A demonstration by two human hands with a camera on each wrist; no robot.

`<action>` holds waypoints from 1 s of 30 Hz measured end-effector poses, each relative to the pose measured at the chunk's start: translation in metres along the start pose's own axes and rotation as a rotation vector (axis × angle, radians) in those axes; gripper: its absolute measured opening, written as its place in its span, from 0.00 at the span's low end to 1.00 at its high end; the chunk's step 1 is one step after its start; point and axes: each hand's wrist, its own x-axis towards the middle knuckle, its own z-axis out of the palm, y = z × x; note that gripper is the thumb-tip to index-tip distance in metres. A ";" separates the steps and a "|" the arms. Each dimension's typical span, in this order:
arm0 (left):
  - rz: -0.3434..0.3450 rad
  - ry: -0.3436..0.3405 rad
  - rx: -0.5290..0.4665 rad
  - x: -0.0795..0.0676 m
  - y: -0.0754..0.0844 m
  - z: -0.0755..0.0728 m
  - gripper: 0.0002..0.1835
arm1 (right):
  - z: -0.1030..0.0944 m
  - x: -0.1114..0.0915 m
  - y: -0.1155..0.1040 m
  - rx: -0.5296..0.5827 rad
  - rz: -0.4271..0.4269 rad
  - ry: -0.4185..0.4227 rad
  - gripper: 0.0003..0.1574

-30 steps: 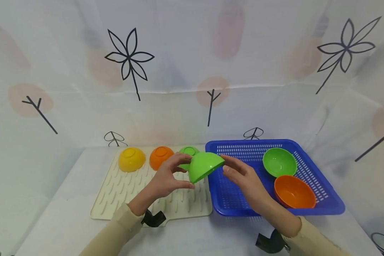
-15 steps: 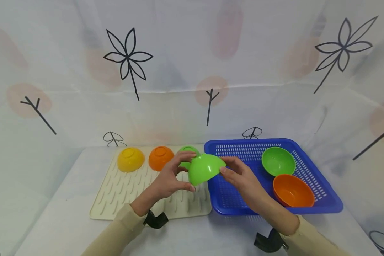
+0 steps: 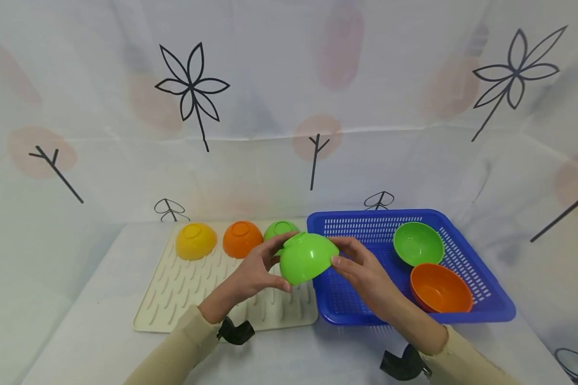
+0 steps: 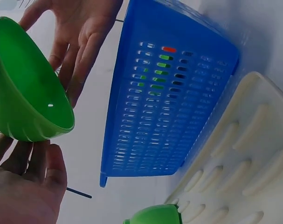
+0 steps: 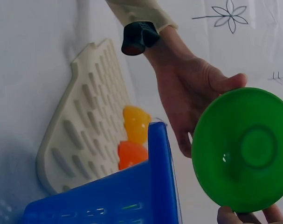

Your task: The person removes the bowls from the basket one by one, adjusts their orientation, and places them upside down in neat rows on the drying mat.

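Both hands hold a light green bowl (image 3: 308, 259) tilted in the air, over the gap between mat and basket. My left hand (image 3: 254, 272) grips it from the left, fingers at its base and thumb low on its side. At the right rim, my right hand (image 3: 368, 272) pinches the edge, thumb on the outside. The bowl's hollow green inside (image 5: 239, 149) faces the right wrist camera. Behind it another green bowl (image 3: 280, 228) is partly hidden, upside down beside an orange bowl (image 3: 242, 240) and a yellow bowl (image 3: 195, 243) along the back of the cream drying mat (image 3: 188, 299).
A blue perforated basket (image 3: 375, 215) stands right of the mat. Inside, at its right, a green bowl (image 3: 418, 245) and an orange bowl (image 3: 442, 289) sit mouth up. A patterned white cloth (image 3: 260, 101) hangs behind the table.
My right fingers have closed on the bowl's rim. The bowl has turned, showing more of its outside, and has shifted slightly left and down. The other bowls stay in place.
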 end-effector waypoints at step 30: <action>0.021 0.151 0.259 -0.047 -0.009 -0.020 0.51 | 0.054 0.000 0.022 -0.507 -0.227 0.098 0.35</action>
